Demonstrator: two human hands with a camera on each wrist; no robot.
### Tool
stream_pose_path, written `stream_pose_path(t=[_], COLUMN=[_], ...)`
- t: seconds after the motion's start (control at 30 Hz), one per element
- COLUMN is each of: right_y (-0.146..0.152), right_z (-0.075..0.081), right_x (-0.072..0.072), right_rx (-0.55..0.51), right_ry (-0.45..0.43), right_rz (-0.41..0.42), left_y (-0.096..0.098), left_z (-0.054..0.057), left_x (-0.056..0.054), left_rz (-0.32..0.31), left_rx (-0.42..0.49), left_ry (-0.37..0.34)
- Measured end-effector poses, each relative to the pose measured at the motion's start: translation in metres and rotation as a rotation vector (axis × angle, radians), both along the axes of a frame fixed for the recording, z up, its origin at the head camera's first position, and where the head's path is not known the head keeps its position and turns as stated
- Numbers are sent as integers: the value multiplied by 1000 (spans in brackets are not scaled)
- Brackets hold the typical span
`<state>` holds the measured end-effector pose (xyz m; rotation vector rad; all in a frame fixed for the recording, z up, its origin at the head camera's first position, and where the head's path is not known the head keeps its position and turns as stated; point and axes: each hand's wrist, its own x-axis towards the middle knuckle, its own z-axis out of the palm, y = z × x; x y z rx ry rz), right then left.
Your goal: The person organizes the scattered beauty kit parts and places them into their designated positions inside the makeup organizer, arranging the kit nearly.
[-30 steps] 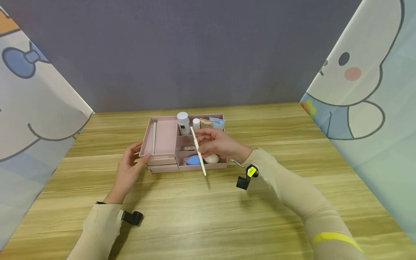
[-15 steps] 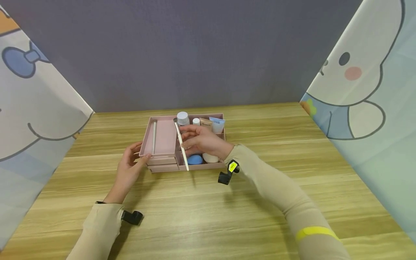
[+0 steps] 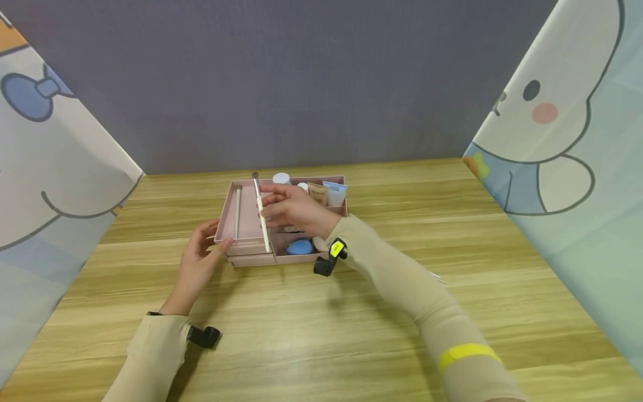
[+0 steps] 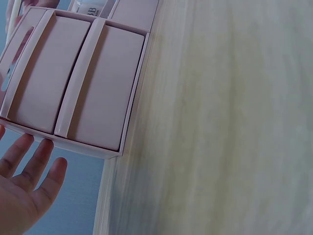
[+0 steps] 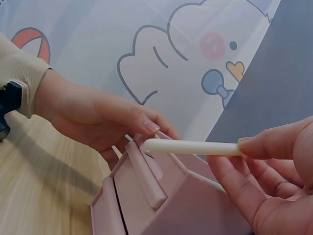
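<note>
A pink desktop organizer (image 3: 276,259) stands on the table, with a shallow open tray at its upper left and two drawers below. My left hand (image 3: 197,262) holds its left front corner, thumb on the front edge and fingers along the side. In the left wrist view, the fingertips (image 4: 46,144) lie by the side wall, one of them apart from it. My right hand (image 3: 296,209) pinches a white-handled makeup brush (image 3: 263,220) between thumb and fingers, above the tray's right part, bristles pointing away. A second brush (image 3: 238,212) lies along the tray's left side.
Behind my right hand the organizer holds a white-capped bottle (image 3: 281,178), a tan tube (image 3: 317,192) and a light blue tube (image 3: 335,192). A blue sponge (image 3: 299,247) sits in the front compartment. A thin pale item (image 3: 438,277) lies beyond my right sleeve.
My right hand has moved left with the brush, from above the right compartments to above the tray, and the brush has turned more upright in view. My left hand stays at the corner.
</note>
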<state>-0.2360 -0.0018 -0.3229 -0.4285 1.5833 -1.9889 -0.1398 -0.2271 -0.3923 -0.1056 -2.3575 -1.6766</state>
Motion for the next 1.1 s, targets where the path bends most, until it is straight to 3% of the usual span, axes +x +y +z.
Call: stream_pose_path(t=[0.43, 0.73, 0.93, 1.1], right_y=[-30, -44, -52, -56], right_z=[5, 8, 7, 10], right_x=[-11, -15, -17, -16], right_rx=[-5, 16, 99, 222], right_ry=[-36, 8, 34, 86], right_rz=[-69, -157, -201, -188], left_y=[-1, -1, 0, 0], left_z=[0, -1, -1, 0], left_x=[0, -1, -1, -1], left_rz=[6, 9, 9, 12], left_rx=[6, 5, 2, -4], left_ry=[2, 22, 26, 27])
